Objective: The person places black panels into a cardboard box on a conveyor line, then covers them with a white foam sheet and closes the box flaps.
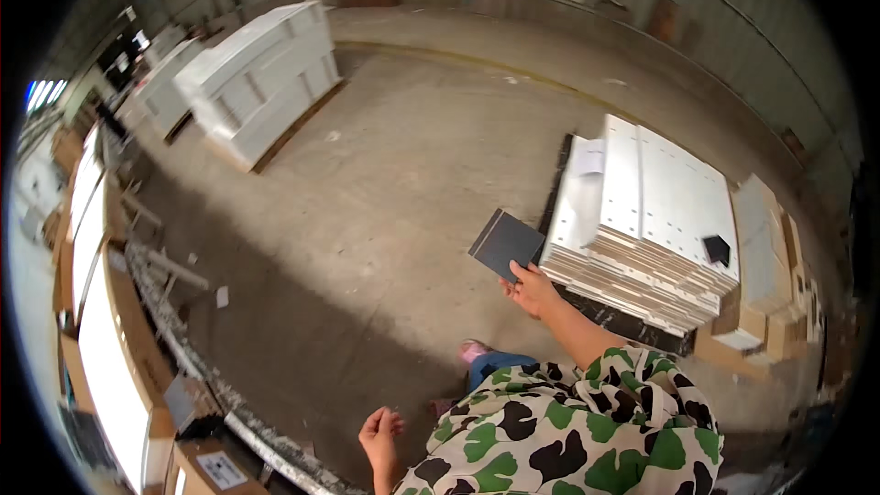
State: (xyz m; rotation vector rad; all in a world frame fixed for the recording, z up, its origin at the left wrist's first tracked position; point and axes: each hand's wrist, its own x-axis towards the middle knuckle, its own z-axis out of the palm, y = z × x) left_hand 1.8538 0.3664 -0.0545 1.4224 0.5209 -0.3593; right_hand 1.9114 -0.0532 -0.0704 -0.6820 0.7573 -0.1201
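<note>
Your leaf-patterned top [564, 431] lies nearest the camera; beyond it your right hand [530, 293] pinches the dark panel [507, 242] by its near corner, above the floor [412, 174] and beside the near-left corner of the white board stack [678, 192]. It looks light, stiff and perhaps slippery, so grip an edge or corner; it is flat, squarish and dark grey, pale-lined along its left edge; your left hand [379, 431] is loosely curled, apparently empty.

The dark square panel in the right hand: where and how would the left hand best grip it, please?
The left hand would probably do best coming from the left to pinch the free left edge: the dark square panel looks thin and flat, and the right hand holds its near corner.
</note>
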